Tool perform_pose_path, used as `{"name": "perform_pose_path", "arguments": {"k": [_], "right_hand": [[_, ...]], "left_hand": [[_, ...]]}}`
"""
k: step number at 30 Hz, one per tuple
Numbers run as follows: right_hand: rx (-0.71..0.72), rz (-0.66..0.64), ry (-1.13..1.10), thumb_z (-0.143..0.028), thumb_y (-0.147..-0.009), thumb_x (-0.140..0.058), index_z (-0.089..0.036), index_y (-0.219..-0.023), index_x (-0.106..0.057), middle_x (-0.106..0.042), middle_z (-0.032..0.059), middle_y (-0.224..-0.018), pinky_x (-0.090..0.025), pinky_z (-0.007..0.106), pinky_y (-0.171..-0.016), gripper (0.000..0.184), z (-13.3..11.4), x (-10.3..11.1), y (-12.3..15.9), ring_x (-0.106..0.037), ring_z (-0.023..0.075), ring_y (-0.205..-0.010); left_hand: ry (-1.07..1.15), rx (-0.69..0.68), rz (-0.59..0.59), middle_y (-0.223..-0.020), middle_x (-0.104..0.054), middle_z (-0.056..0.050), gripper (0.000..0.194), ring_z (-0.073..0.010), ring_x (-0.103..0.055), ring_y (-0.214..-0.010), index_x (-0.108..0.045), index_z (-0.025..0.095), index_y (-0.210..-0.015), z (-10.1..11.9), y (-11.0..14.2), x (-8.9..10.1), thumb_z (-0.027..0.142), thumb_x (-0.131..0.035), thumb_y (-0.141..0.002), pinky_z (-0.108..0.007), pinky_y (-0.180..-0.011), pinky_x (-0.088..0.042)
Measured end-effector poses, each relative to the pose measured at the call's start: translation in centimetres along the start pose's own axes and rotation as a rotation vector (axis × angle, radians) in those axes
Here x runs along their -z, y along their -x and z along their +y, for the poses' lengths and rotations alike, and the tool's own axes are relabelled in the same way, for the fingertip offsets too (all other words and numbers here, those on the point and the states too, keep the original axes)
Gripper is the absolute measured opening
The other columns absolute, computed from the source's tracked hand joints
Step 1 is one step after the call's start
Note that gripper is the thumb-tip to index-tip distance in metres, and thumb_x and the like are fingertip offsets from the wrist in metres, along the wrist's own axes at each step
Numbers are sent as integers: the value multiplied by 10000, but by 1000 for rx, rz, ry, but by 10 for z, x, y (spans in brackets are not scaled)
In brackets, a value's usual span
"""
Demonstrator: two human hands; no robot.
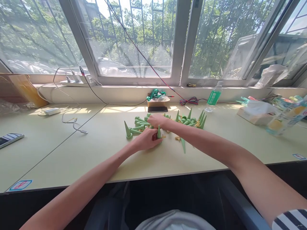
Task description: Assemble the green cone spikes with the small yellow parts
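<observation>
Tabletop spans the frame, and my main worry lies at its centre, where green cones crowd together. The right forearm reaches low across them; a sideways sweep could, I judge, scatter several or drag the one pointing towards the near edge. Around the same cluster, small yellow pieces could get knocked away or lost under the arm. I also think the two hands, so close together, could jostle the upright cone, since a narrow tip offers little to hold.

As for fingers, I have the right hand bent over the cones left of centre; whether its fingertips are pinched or apart, I can't tell. The left hand, just below, has thumb and fingers closed round the upright cone.
</observation>
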State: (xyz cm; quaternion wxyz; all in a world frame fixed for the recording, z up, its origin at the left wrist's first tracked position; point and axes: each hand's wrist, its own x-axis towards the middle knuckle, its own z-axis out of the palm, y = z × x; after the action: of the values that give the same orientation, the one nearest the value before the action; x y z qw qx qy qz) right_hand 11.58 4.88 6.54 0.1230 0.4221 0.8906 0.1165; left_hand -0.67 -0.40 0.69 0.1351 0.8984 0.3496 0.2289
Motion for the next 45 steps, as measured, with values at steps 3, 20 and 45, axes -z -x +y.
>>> {"name": "perform_pose_path", "arguments": {"k": [3,20,45], "right_hand": [[2,-11,-15,-48,-775,-615,-100,-1018,-695,-697,168,-955,-502,262,-640,261,4,7,6,-704,251,-865],[-207,-3,-88,-143,-845,-620,-123,-1083,-690,-680,217,-1136,-542,344,-785,250,7,0,-10,-686,289,-1027],[-299,-11,-180,-153,-892,-580,-153,-1107,-699,-678,206,-1141,-549,340,-773,245,-4,-11,-18,-678,275,-1036]], "left_hand": [[-19,2,-7,-513,-483,26,336,-110,-378,-469,-383,202,-592,2,0,1,335,-620,-791,-274,-482,-294],[-10,15,-35,-537,-495,32,323,-116,-381,-482,-375,208,-620,2,0,1,328,-612,-802,-283,-517,-309],[-24,26,-22,-524,-474,24,334,-115,-369,-477,-373,209,-602,0,1,1,324,-623,-791,-284,-491,-275]]}}
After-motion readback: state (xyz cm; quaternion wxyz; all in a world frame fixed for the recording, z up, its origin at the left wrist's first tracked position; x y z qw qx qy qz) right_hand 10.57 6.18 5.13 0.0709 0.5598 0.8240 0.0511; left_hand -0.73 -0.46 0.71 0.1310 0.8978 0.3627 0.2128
